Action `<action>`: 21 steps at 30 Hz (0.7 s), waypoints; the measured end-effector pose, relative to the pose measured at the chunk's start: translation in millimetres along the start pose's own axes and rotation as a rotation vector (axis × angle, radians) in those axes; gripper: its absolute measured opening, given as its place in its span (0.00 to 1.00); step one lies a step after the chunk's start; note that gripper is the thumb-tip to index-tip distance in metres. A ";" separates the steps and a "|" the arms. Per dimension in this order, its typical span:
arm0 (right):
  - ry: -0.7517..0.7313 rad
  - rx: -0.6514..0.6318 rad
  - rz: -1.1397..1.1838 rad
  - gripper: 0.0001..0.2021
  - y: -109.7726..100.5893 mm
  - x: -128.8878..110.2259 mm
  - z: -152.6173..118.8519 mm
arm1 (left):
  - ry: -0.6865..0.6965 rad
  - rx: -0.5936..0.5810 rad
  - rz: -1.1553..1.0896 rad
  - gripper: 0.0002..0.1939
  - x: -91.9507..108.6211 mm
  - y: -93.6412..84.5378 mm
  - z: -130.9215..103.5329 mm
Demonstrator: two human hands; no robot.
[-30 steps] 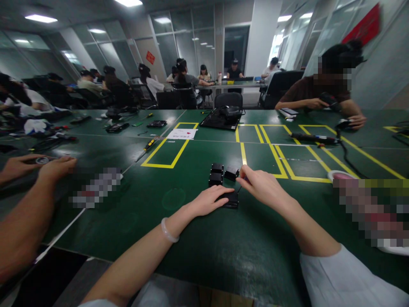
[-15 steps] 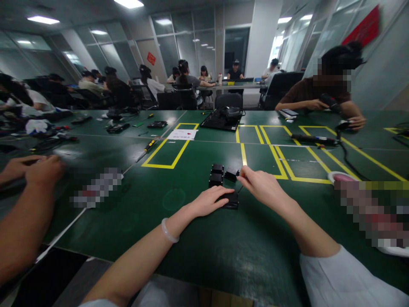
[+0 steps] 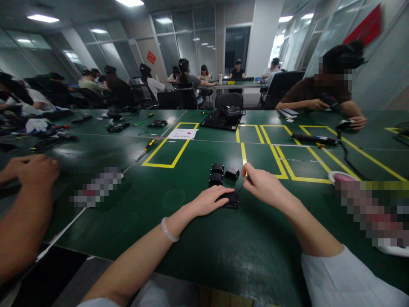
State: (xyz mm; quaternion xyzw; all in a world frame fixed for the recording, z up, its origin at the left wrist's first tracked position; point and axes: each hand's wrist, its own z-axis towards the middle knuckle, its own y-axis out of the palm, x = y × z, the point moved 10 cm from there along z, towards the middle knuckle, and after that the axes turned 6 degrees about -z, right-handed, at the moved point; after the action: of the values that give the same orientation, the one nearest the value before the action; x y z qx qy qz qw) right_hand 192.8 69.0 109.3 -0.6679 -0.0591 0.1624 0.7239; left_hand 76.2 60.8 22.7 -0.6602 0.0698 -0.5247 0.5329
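Note:
My left hand (image 3: 212, 199) lies low over a small black rectangular part (image 3: 232, 200) on the green table. Its thumb and fingers hold that part down, covering its left side. To the right, my right hand (image 3: 262, 184) is closed in a pinch around a thin dark rod-like tool (image 3: 240, 190). The rod slants down to the part's upper right corner; most of its grip end is hidden by my fingers. Just beyond my hands sit more black blocks: two in a column (image 3: 216, 174) and a tilted one (image 3: 232, 172).
A yellow-and-black screwdriver (image 3: 149, 145) and a paper sheet (image 3: 182, 134) lie left of centre. A black tray (image 3: 220, 118) stands at the back. A white-rimmed dish (image 3: 335, 175) is at right. Another person's hands (image 3: 36, 170) work on my left; a person opposite holds a dark tool (image 3: 330, 102).
My right hand has shifted slightly to the right and turned a little, still pinching the rod. My left hand and the black parts stay put. The neighbour's hands moved slightly left.

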 end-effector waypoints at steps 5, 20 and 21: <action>0.010 -0.026 -0.107 0.11 3.7 -2.6 0.6 | -0.003 0.005 -0.003 0.21 -1.0 -0.1 0.1; -0.048 -0.031 -0.062 0.08 2.0 -6.3 -1.7 | -0.004 0.003 0.004 0.21 -1.6 0.7 0.5; -0.048 -0.029 -0.068 0.09 2.7 -5.3 -1.3 | -0.004 0.002 0.002 0.21 -1.0 0.4 0.4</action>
State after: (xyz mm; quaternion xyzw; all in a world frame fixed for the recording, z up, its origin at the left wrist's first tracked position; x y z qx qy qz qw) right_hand 187.7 66.3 107.2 -0.6718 -0.1016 0.1527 0.7177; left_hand 76.3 61.5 21.8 -0.6608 0.0688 -0.5228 0.5341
